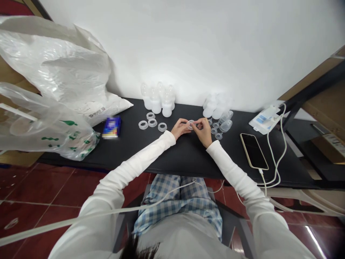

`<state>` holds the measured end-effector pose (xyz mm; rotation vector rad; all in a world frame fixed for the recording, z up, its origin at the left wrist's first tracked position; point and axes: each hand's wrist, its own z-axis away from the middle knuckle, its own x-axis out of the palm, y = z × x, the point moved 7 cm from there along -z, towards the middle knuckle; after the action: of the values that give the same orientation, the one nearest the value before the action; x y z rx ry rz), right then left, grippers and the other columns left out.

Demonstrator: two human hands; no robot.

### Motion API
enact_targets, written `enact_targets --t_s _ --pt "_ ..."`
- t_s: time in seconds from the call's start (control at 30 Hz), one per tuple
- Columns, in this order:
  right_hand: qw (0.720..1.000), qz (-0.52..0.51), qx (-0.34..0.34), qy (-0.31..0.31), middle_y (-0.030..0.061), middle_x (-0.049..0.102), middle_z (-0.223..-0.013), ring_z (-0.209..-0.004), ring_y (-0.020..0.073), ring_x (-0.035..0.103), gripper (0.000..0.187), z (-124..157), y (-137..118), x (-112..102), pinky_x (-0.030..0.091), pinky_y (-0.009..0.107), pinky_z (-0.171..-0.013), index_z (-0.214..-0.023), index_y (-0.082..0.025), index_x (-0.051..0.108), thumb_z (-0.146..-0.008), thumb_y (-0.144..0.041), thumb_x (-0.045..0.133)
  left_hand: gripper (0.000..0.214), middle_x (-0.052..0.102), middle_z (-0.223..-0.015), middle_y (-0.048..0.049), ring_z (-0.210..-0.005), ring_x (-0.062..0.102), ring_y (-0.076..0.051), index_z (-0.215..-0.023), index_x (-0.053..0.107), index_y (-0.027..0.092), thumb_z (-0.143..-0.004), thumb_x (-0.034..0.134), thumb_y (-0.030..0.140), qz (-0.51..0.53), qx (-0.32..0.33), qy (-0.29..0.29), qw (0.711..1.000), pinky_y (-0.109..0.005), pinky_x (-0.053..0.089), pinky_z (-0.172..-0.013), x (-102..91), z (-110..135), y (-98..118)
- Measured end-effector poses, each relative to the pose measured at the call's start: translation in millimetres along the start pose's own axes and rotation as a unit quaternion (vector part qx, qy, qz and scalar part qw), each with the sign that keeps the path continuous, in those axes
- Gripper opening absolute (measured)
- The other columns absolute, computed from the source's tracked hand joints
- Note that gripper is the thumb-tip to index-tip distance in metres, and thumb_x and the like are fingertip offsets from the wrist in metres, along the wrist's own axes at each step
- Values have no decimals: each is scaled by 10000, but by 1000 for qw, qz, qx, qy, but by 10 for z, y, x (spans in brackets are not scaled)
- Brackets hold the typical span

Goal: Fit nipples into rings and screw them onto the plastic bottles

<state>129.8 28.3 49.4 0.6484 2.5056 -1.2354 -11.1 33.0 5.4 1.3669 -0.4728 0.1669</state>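
Over the middle of the black table, my left hand point(181, 128) and my right hand point(203, 131) meet, fingers closed on a small translucent bottle ring point(191, 124). Whether a teat sits inside that ring is too small to tell. Several similar loose rings point(152, 122) lie left of my left hand, in front of white baby bottles with clear domed caps point(167, 104). Just right of my right hand are several clear silicone teats point(218, 136) and two clear domed caps point(225, 126). Behind these stand white bottles without caps point(209, 108).
At the left are a large white plastic bag point(67, 64), a clear bag with green print point(72, 136) and a small blue packet point(111, 126). A phone point(254, 151) with a charging cable lies at right, near a white card package point(265, 118). A white cable point(121, 210) crosses my lap.
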Motion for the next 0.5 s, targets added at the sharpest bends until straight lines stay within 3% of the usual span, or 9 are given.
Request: enact_targets --t_s 0.27,0.5 --pt "997 -60 27 -41 9 564 -881 -639 112 493 356 30 -24 85 469 297 -635 -1138 -217 556 -914 -489 607 382 714 -697 -8 -624 726 -149 -880 590 150 -737 840 402 -81 54 54 994 -213 536 -554 -127 -40 29" --pt "984 -105 99 -108 17 667 -775 -683 145 601 418 59 81 199 492 297 -652 -982 -213 643 -878 -613 589 307 662 -605 39 -510 675 -109 -819 560 163 -742 824 301 -143 102 64 982 -181 485 -489 -156 -5 103"
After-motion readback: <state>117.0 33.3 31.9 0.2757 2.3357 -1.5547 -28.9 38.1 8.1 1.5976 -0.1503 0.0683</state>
